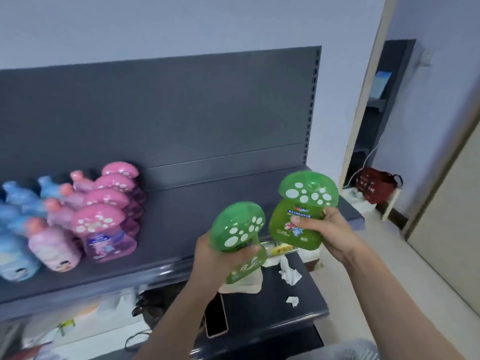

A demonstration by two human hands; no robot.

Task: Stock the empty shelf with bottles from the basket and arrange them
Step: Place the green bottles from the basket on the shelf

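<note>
My left hand point(220, 258) grips a green mushroom-capped bottle point(237, 227), tilted toward me, in front of the shelf's edge. In my right hand point(323, 231) is a second green bottle point(298, 222), held upright over the right part of the dark grey shelf point(197, 203). On the shelf's left stand rows of pink mushroom-capped bottles point(106, 229), pink round bottles point(55, 245) and blue bottles point(15, 253). The basket is not in view.
The shelf's right half between the pink bottles and my hands is bare. Below lies a lower shelf point(272, 302) with crumpled tissue point(289, 274) and a phone point(215, 320). A red bag point(376, 184) sits on the floor by the doorway at right.
</note>
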